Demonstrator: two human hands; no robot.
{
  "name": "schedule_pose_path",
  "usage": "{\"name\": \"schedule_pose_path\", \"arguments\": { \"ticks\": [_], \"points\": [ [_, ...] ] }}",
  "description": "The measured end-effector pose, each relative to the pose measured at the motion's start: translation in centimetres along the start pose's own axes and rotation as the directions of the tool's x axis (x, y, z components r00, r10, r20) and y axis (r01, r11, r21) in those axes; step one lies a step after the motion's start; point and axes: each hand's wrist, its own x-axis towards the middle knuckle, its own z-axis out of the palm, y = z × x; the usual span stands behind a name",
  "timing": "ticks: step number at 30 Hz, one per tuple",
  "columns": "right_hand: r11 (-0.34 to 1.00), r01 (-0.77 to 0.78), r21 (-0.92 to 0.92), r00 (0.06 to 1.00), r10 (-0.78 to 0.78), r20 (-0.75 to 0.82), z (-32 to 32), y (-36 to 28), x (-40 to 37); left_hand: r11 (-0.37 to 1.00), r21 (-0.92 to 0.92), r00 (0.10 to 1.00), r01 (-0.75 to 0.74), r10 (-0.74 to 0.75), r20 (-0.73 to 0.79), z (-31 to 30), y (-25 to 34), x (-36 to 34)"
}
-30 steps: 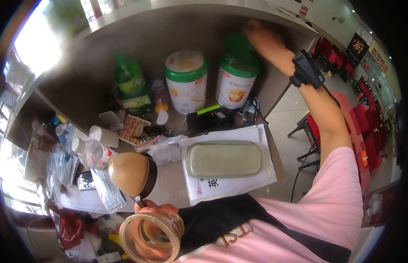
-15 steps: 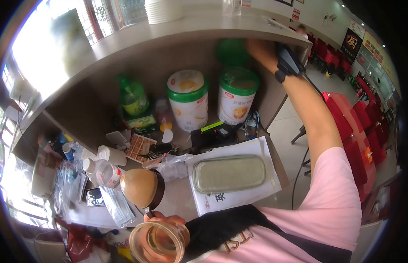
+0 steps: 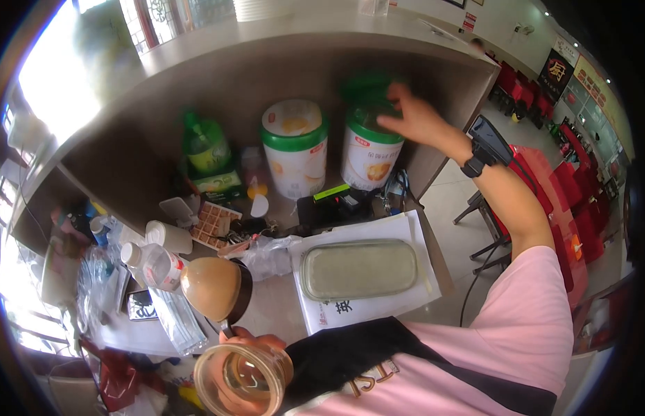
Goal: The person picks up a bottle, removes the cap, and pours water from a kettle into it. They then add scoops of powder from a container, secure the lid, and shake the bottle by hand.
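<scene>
At the bottom, my left hand (image 3: 256,340) is closed around a clear plastic cup (image 3: 211,388) and the thin handle of a ladle-like scoop. The scoop's rounded tan bowl (image 3: 210,288), with a dark rim, juts out beyond the cup over the counter. My right hand (image 3: 423,121) is open, fingers spread, at the right of a white tub (image 3: 373,159) with a green rim. That tub's green lid (image 3: 367,84) stands raised at the back. Just left of it is a similar tub (image 3: 294,166) with its lid on.
A glass dish (image 3: 360,270) with rounded corners lies on white paper (image 3: 315,312). Left of the tubs stands a green pump bottle (image 3: 204,144). A plastic bottle (image 3: 159,267) and a face mask (image 3: 177,322) are at the left. The shelf's side panel (image 3: 450,125) is close to my right arm.
My right hand has come away from the raised green lid, down and toward me, and its fingers now spread beside the tub. My left hand keeps its hold on the cup and scoop.
</scene>
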Motion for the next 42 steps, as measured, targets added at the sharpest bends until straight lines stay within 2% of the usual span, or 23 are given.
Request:
{"name": "schedule_pose_path", "arguments": {
  "ticks": [4,6,9,10,13,16,18,22,24,25,27,28,30,31,33,34,35,36,37,39,40,41,42],
  "points": [
    [0.997,-0.009,0.074,0.984,-0.005,0.180,1.7,-1.0,-3.4,1.000,0.022,1.000,-0.002,0.002,0.009,0.1,0.1,-0.4],
    [0.971,0.055,0.233,0.989,-0.084,0.117,2.5,-0.6,-3.3,0.999,0.031,1.000,-0.007,0.007,0.012,0.2,0.2,-0.5],
    [0.942,0.116,0.314,0.990,-0.137,0.044,3.9,0.6,-2.5,0.999,0.039,1.000,-0.015,0.015,0.022,0.4,0.2,-0.4],
    [0.943,0.111,0.315,0.990,-0.132,0.047,4.5,0.5,-2.4,0.999,0.045,1.000,-0.015,0.014,0.025,0.5,0.3,-0.3],
    [0.963,0.213,0.166,0.972,-0.192,-0.133,5.6,-0.8,-2.4,0.998,0.054,0.999,-0.016,0.015,0.034,0.6,0.2,-0.3],
    [0.958,0.165,0.234,0.985,-0.170,0.001,4.5,-1.8,-2.4,0.998,0.067,0.999,-0.021,0.019,0.038,0.4,0.3,-0.3],
    [0.935,0.049,0.351,0.983,-0.107,0.150,3.8,-1.8,-2.8,0.997,0.071,0.999,-0.024,0.021,0.045,0.4,0.3,-0.1],
    [0.946,0.158,0.284,0.967,-0.206,0.148,2.2,-2.4,-3.3,0.997,0.076,0.999,-0.029,0.026,0.043,0.2,0.2,0.3],
    [0.933,-0.016,0.358,0.970,-0.073,0.233,1.9,-2.2,-3.2,0.997,0.078,0.999,-0.028,0.025,0.039,0.1,0.1,0.6],
    [0.934,-0.020,0.357,0.969,-0.069,0.236,1.8,-1.6,-3.1,0.997,0.079,0.999,-0.025,0.022,0.041,0.0,0.0,0.7],
    [0.959,0.145,0.244,0.929,-0.217,0.300,1.3,-0.4,-2.0,0.996,0.081,0.999,-0.024,0.021,0.042,0.0,0.0,1.1],
    [0.977,0.185,0.110,0.940,-0.208,0.270,0.0,-0.7,-1.1,0.996,0.084,0.999,-0.025,0.022,0.043,0.1,0.0,1.2],
    [0.979,-0.195,0.056,0.847,0.140,0.513,-2.8,-1.4,2.3,0.996,0.090,0.999,-0.026,0.022,0.044,0.2,-0.1,1.5],
    [0.979,-0.194,0.057,0.852,0.139,0.505,-3.0,-1.5,3.5,0.995,0.094,0.999,-0.027,0.023,0.046,0.3,0.0,1.5],
    [0.905,-0.420,0.065,0.846,0.364,0.389,-3.2,-1.5,6.1,0.994,0.103,0.998,-0.026,0.021,0.054,0.4,0.0,1.8],
    [0.905,-0.419,0.067,0.850,0.365,0.380,-2.5,-1.2,7.1,0.994,0.107,0.998,-0.025,0.019,0.056,0.4,0.0,1.9],
    [0.950,-0.311,-0.005,0.943,0.309,0.123,-0.8,-0.5,7.9,0.994,0.108,0.998,-0.025,0.019,0.058,0.5,0.0,1.9],
    [0.970,-0.218,-0.106,0.970,0.203,-0.134,0.8,0.4,8.7,0.994,0.109,0.998,-0.028,0.022,0.058,0.6,0.0,2.0],
    [0.971,-0.214,-0.105,0.970,0.199,-0.139,2.5,1.9,9.8,0.993,0.111,0.998,-0.031,0.024,0.057,0.7,0.1,2.1],
    [0.975,-0.188,0.119,0.975,0.201,-0.099,4.3,2.7,11.5,0.992,0.117,0.998,-0.036,0.030,0.058,0.7,0.1,2.2],
    [0.975,-0.186,0.119,0.975,0.199,-0.099,3.9,2.5,11.5,0.992,0.121,0.998,-0.034,0.027,0.055,0.6,0.1,2.0],
    [0.952,-0.267,0.148,0.956,0.243,0.163,3.4,2.4,11.3,0.992,0.123,0.998,-0.035,0.029,0.053,0.5,0.1,2.0],
    [0.925,-0.349,0.151,0.870,0.261,0.418,2.2,1.3,10.8,0.992,0.124,0.998,-0.033,0.028,0.048,0.4,0.1,2.0]
  ]
}}
